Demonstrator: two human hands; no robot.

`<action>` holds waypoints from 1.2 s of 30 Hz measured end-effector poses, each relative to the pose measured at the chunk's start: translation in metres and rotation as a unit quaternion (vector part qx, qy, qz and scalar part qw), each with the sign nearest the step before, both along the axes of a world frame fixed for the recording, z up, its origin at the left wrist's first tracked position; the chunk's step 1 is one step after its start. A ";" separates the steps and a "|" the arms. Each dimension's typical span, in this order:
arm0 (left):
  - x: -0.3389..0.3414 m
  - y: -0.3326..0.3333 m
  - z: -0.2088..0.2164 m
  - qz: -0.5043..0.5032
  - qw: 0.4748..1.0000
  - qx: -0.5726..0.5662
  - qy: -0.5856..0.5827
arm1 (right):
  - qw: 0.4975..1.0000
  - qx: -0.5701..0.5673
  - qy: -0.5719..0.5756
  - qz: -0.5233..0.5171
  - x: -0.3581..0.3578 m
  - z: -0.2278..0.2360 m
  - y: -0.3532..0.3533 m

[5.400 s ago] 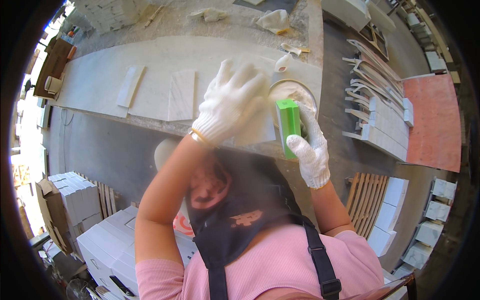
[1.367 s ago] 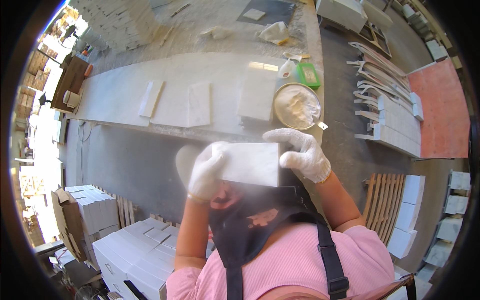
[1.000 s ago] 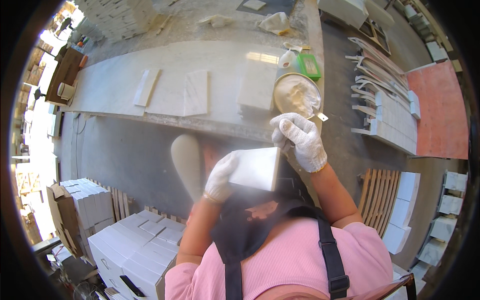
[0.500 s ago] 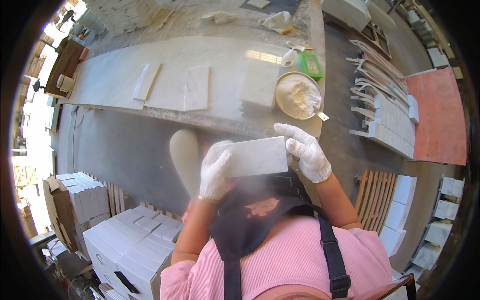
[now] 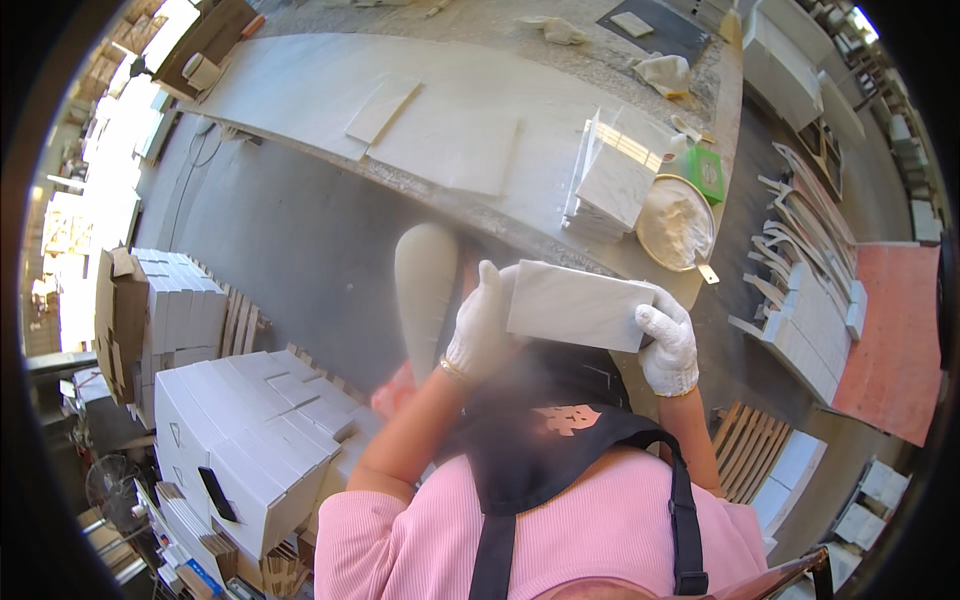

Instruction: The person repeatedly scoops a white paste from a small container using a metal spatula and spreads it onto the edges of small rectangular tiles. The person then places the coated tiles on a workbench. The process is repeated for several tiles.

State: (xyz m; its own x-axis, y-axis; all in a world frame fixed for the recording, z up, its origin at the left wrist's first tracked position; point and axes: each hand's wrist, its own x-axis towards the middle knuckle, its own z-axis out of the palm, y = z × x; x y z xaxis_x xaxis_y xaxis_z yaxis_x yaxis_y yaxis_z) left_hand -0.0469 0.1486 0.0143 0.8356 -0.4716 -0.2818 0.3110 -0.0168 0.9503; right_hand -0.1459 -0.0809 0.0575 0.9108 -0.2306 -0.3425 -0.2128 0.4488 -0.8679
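A flat rectangular white marble tile is held up in front of my apron, off the worktable. My right hand, in a white knitted glove, closes on the tile's right end, thumb at its front edge. At the left end is my gloved left hand, thumb raised beside the edge and its other fingers partly hidden behind the tile. Past the tile stands a stack of similar tiles near the table's front edge. Beside that stack is a round pan of white powder with a small tab handle.
The long stone table carries more flat tiles. A green box and a crumpled glove lie at its right. White cartons with a phone stand left of me. Stacked slabs and a reddish board stand right.
My view has turned, so the table and its contents sit differently in the picture. My left thumb has come off the tile's face; my right fingers now wrap its right end.
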 end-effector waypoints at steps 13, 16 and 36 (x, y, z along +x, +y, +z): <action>0.003 -0.007 -0.007 0.039 0.896 -0.318 0.307 | 0.999 0.034 -0.005 -0.037 0.000 0.000 0.013; 0.000 -0.009 -0.013 0.058 0.889 -0.322 0.320 | 0.998 0.046 -0.007 -0.039 0.001 0.000 0.016; 0.153 0.012 -0.008 0.104 0.990 -0.099 0.007 | 0.994 0.057 0.091 0.012 -0.009 -0.042 0.009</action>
